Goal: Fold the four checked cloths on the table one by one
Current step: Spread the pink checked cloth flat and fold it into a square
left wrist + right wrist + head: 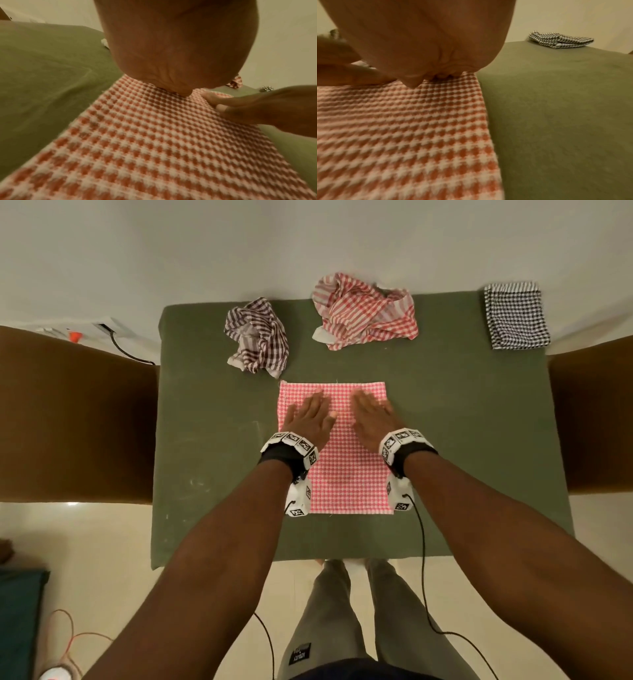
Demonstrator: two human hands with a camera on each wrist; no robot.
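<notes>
A pink checked cloth (346,470) lies flat as a tall rectangle in the middle of the green table (462,422). Both my hands lie flat on its far half, fingers straight: my left hand (310,414) near the left edge, my right hand (371,414) near the right edge. The wrist views show the same cloth (154,148) (402,128) under each palm. At the back lie a crumpled brown checked cloth (257,337) and a crumpled red checked cloth (366,311). A folded black checked cloth (515,316) (559,39) sits at the far right corner.
Brown chairs stand at the left (75,419) and right (592,419) of the table. A black cable (423,559) hangs from my right wrist past the table's near edge. Bare green cloth surrounds the pink cloth on both sides.
</notes>
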